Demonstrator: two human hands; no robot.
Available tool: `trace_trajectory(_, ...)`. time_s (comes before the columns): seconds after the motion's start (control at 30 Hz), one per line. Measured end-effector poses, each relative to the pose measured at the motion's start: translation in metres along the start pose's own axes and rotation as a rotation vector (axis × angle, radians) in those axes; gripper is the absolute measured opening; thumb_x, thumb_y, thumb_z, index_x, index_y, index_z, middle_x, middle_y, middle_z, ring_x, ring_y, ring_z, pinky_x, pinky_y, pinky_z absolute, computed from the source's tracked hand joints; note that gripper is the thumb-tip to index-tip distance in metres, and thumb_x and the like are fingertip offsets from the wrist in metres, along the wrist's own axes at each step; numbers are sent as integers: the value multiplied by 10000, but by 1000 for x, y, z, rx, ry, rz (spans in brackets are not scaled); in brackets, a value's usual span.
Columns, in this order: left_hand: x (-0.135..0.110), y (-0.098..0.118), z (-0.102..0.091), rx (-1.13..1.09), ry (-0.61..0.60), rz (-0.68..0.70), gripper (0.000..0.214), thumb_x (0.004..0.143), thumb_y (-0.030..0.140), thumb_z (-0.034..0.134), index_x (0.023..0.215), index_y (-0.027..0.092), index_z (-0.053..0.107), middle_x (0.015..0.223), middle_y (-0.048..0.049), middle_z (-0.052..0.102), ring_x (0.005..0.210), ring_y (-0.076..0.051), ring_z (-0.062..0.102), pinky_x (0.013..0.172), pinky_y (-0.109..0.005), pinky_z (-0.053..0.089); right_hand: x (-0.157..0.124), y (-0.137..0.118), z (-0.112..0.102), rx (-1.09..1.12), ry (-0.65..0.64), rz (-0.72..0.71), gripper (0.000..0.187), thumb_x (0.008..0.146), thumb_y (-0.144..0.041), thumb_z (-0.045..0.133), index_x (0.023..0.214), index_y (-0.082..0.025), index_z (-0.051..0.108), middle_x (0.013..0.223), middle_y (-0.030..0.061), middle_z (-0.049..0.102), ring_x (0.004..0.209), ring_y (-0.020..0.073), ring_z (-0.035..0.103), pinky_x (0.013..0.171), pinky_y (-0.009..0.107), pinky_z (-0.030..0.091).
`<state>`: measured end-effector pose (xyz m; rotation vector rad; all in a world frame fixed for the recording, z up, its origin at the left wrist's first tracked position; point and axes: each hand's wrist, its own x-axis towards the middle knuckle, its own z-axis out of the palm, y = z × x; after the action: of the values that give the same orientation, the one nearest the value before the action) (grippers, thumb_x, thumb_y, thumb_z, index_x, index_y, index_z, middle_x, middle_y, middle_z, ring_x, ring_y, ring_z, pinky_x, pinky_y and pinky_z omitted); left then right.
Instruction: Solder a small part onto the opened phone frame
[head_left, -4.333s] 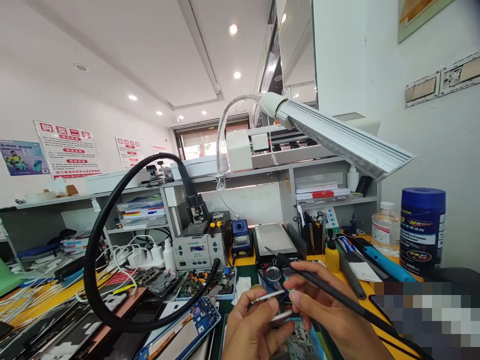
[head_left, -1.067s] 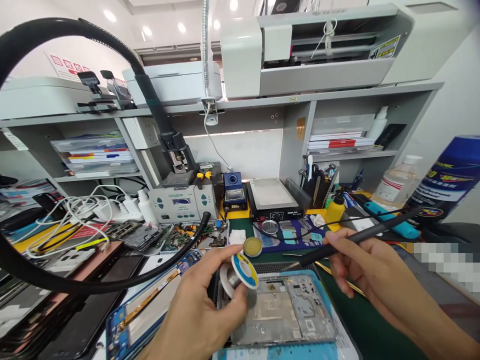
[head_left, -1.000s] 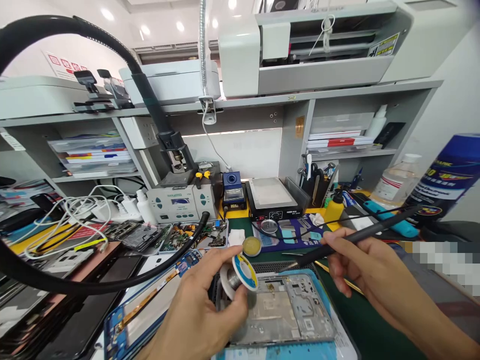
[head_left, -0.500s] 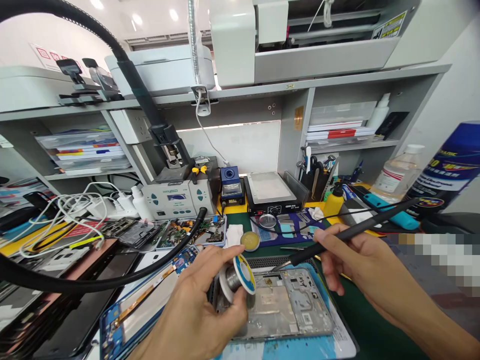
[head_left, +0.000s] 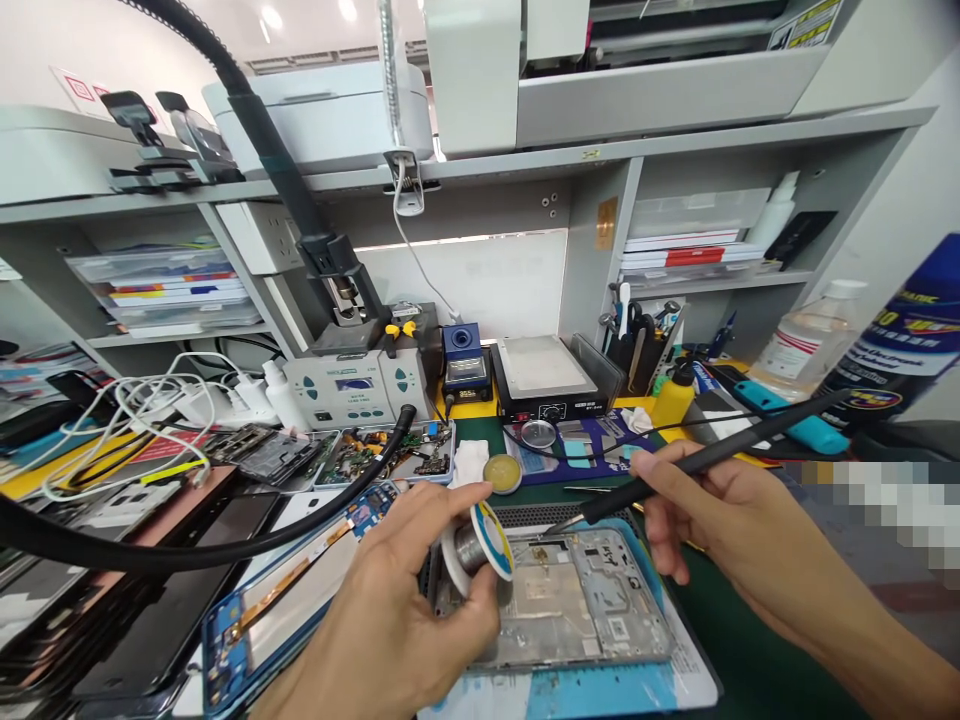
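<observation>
A spool of solder wire is pinched between the fingers and thumb of my left hand, over the left part of a phone frame. My right hand grips the black handle of a soldering iron like a pen. Its metal tip points down-left to the top edge of the frame, close to the spool; whether it touches cannot be seen. Under the metal phone frame lies a blue and white mat. My left hand and the spool hide the frame's left end.
Behind stand a hot-air station, a small blue soldering station and a heating plate. A round tin of yellowish paste sits behind the spool. A thick black hose arcs across the left, over phone parts. Bottles stand at right.
The view has tilted and shifted slightly, so the background sits higher. Both hands keep their grips; the soldering iron's tip stays by the frame's top edge.
</observation>
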<state>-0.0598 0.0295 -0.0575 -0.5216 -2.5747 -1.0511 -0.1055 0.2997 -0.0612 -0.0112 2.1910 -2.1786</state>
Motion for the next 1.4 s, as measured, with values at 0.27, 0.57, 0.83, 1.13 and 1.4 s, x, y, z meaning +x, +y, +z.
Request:
trace_trajectory(0.27, 1, -6, 4, -26, 18, 47, 482, 846, 174, 588, 1303, 329, 603, 1047, 6, 695, 970, -188, 639, 829, -308, 530, 0, -3, 1, -11, -11, 12, 455, 826, -559, 791, 617, -202, 602, 467, -3, 670, 377, 146, 616, 355, 208, 501)
trace_trajectory(0.57, 4, 2, 0, 38, 13, 33, 456, 836, 184, 588, 1275, 304, 618, 1004, 12, 710, 879, -175, 659, 813, -318, 547, 1, -4, 3, -19, -14, 6, 469, 824, -576, 786, 602, -200, 613, 464, 1, 670, 367, 141, 603, 357, 215, 503)
trace_trajectory(0.83, 4, 1, 1, 12, 33, 44, 454, 839, 185, 597, 1278, 299, 608, 976, 31, 705, 846, -155, 664, 813, -299, 552, -1, -4, 2, -2, -7, 7, 443, 829, -542, 796, 616, -199, 615, 474, -8, 669, 383, 148, 618, 355, 214, 514)
trace_trajectory(1.13, 3, 1, 0, 12, 1, 30, 465, 851, 174, 601, 1292, 320, 580, 957, 36, 685, 844, -153, 638, 791, -286, 525, -1, -2, 1, 4, 3, -2, 424, 813, -557, 803, 681, -216, 589, 497, -19, 669, 400, 165, 623, 354, 238, 517)
trace_trajectory(1.4, 2, 0, 0, -1, -1, 10, 452, 862, 177, 598, 1294, 307, 584, 1015, 14, 693, 913, -176, 639, 847, -319, 520, -1, -5, 3, -1, -10, -14, 432, 820, -564, 794, 668, -215, 591, 498, -16, 671, 406, 160, 622, 361, 234, 516)
